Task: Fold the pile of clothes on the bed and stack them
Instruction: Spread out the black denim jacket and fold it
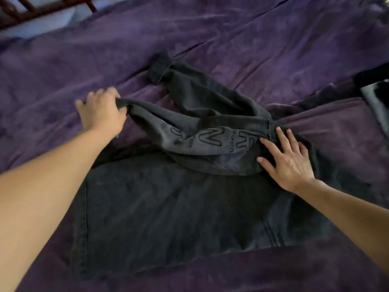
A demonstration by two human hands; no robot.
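Note:
A dark grey sweatshirt [168,207] lies spread on the purple bedsheet [252,39], its body flat in front of me. One part with black printed letters [200,140] is lifted and stretched to the left. My left hand [101,111] grips the end of that part, pulling it taut above the sheet. My right hand [286,159] lies flat with spread fingers on the garment near its shoulder, pressing it down. A sleeve with a ribbed cuff [160,67] trails away toward the far side of the bed.
A dark and white piece of clothing [376,98] lies at the right edge of the bed. A wooden bed frame [42,9] with slats shows at the top left. The sheet is wrinkled all around the sweatshirt.

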